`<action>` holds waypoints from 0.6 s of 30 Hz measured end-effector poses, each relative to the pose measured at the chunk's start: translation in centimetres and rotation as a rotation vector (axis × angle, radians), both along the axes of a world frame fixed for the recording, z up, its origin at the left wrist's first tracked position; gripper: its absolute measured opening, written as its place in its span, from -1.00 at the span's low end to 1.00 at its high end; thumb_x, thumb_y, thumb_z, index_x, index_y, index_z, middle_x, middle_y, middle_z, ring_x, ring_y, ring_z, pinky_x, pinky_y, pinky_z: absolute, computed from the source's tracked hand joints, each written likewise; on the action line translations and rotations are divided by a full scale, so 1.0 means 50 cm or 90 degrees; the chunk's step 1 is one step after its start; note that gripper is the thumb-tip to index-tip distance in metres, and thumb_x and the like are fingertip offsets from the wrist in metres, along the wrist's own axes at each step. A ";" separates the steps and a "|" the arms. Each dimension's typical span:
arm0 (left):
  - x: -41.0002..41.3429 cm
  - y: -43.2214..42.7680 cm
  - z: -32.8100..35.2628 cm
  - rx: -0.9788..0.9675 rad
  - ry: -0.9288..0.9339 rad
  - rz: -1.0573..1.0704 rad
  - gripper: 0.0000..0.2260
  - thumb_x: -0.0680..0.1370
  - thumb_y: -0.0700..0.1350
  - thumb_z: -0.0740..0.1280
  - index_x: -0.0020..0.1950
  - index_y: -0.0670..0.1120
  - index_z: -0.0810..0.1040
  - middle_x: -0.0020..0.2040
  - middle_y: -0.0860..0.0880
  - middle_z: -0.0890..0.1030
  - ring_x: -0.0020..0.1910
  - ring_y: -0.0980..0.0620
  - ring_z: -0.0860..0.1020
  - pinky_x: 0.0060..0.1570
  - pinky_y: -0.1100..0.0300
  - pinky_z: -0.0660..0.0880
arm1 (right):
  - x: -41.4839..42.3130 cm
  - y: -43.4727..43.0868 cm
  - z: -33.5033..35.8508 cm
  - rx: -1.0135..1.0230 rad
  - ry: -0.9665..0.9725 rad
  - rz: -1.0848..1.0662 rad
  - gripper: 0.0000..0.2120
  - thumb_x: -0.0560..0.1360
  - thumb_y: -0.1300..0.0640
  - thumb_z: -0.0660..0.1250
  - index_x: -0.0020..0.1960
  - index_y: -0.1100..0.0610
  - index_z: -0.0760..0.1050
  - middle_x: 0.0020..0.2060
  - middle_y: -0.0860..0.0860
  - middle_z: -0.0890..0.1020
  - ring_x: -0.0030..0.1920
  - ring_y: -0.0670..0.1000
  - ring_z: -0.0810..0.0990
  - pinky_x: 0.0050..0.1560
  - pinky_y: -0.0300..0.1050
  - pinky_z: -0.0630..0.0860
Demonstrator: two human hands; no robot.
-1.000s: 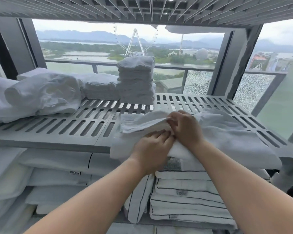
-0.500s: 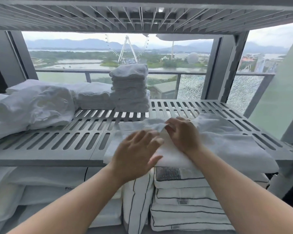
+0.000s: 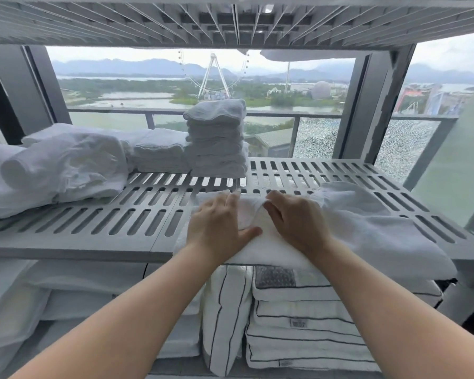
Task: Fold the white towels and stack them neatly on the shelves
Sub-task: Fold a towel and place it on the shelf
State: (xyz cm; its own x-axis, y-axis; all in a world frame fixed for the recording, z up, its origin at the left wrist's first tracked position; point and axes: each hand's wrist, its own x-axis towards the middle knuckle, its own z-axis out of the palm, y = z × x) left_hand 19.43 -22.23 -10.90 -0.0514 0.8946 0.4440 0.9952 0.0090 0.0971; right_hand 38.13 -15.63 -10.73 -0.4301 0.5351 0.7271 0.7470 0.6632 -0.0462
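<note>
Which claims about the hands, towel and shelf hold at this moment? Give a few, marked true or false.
1. Both the left hand and the right hand are on the loose towel. True.
2. The left hand lies flat with straight fingers. True.
3. The tall towel stack stands at the front right corner of the slotted shelf. False: it stands at the back, near the middle.
4. The loose towel lies wholly on the slotted shelf. False: its near edge hangs over the front.
5. Nothing is stored beneath the slotted shelf. False: striped linens are stacked there.

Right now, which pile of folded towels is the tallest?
The stack at the back of the slatted shelf, towering over the shorter pile just left of it.
</note>
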 end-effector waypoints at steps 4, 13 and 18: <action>0.040 0.029 0.010 0.051 0.027 0.025 -0.60 0.60 0.03 0.21 0.43 0.00 0.39 0.30 0.00 0.56 0.15 -0.10 0.60 -0.02 0.05 0.50 | 0.002 -0.001 -0.001 -0.017 0.003 0.002 -0.73 0.62 -0.11 0.23 -0.07 0.08 0.48 -0.28 0.01 0.65 -0.30 0.19 0.64 -0.32 0.02 0.53; 0.006 -0.032 0.016 0.165 0.119 -0.055 -0.88 0.39 -0.18 0.39 -0.24 -0.04 0.46 -0.39 0.02 0.53 -0.49 -0.10 0.52 -0.47 0.23 0.20 | -0.005 0.008 -0.001 -0.066 0.013 -0.075 -0.88 0.44 0.07 0.37 -0.07 0.08 0.58 -0.21 0.06 0.69 -0.19 0.17 0.66 -0.15 -0.04 0.49; 0.005 -0.043 -0.026 0.153 0.052 -0.033 -0.87 0.43 -0.15 0.30 -0.23 -0.02 0.35 -0.36 0.05 0.49 -0.46 -0.08 0.46 -0.44 0.21 0.20 | 0.012 0.023 0.013 -0.054 -0.111 -0.112 -0.91 0.44 0.18 0.32 -0.06 0.11 0.53 -0.25 0.07 0.69 -0.19 0.15 0.66 0.02 -0.01 0.46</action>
State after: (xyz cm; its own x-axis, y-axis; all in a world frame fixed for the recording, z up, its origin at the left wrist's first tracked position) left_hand 19.66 -24.36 -12.18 0.0365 0.7630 0.6454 0.9984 -0.0558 0.0096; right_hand 38.74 -14.49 -10.09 -0.4401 0.6689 0.5990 0.8522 0.5213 0.0440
